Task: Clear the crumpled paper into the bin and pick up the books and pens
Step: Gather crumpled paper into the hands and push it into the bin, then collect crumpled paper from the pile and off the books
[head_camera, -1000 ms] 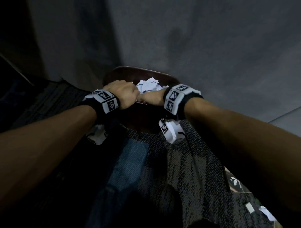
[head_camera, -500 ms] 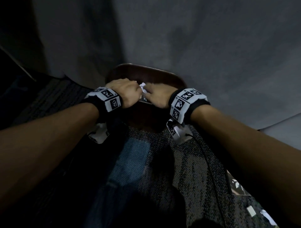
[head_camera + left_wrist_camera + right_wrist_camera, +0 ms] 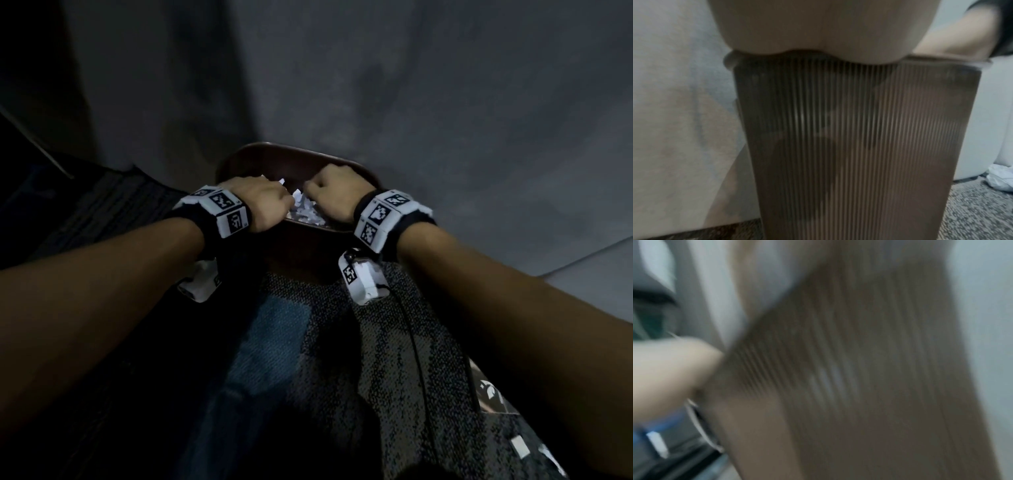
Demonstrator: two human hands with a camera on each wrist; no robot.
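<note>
Bin (image 3: 301, 240): dark brown, ribbed wall, upright on carpet. Crumpled paper (image 3: 303, 209): white, piled inside, near the rim.

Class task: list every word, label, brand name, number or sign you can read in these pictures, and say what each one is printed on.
No readable words or numbers.
Left wrist band: black-and-white square code markers, no text.
Right wrist band: the same markers, no text.
Bin: plain ribbed wall, no label.
Crumpled paper: any writing too small to tell.

No readable txt, brand or nos. anywhere. Only signs: b/w square marker codes on left wristband (image 3: 226, 214), right wristband (image 3: 383, 219) and the white cam block (image 3: 359, 277) under it; none decoded as letters.
</note>
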